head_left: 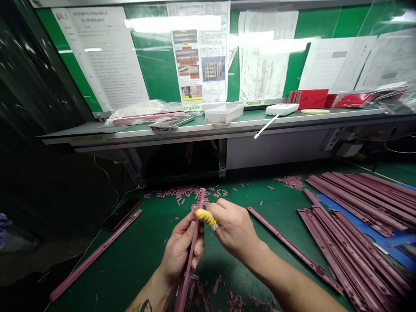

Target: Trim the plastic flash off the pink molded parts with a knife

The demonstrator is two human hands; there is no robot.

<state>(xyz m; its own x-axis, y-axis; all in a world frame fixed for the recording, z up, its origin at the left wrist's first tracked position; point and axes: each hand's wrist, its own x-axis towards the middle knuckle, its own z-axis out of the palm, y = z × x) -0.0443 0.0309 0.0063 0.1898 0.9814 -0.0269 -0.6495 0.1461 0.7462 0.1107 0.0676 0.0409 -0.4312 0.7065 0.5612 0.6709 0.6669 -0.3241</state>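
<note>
Pink plastic strip [185, 288] held up at a green bench

The left hand [179, 253] curls around the strip's upper half and holds it nearly upright above the green bench mat [136, 251], with the far end pointing down toward the person. The right hand [233, 229] comes in from the side, its fingers bunched. One finger, in a yellow finger cot [204, 218], presses at a small tab [195, 209] near the strip's top. Whether the right hand truly pinches the tab, I cannot tell, since the fingers hide the contact.

The strip looks light and fairly stiff, like molded plastic, though long enough to whip a little. Its thin ribs and small tabs look fragile, so the plain middle seems the safest place to grip.

More pink strips [351, 247] lie in loose heaps on a blue sheet [339, 208] to the right, and single ones [95, 255] lie on the mat. Small pink offcuts [182, 193] are scattered beyond the hands.

On the shelf behind, a clear plastic tub [224, 114] stands near a phone [171, 123]; what the tub holds is too unclear to tell. A clear plastic bag [146, 113] lies further left, with something pink inside.
</note>
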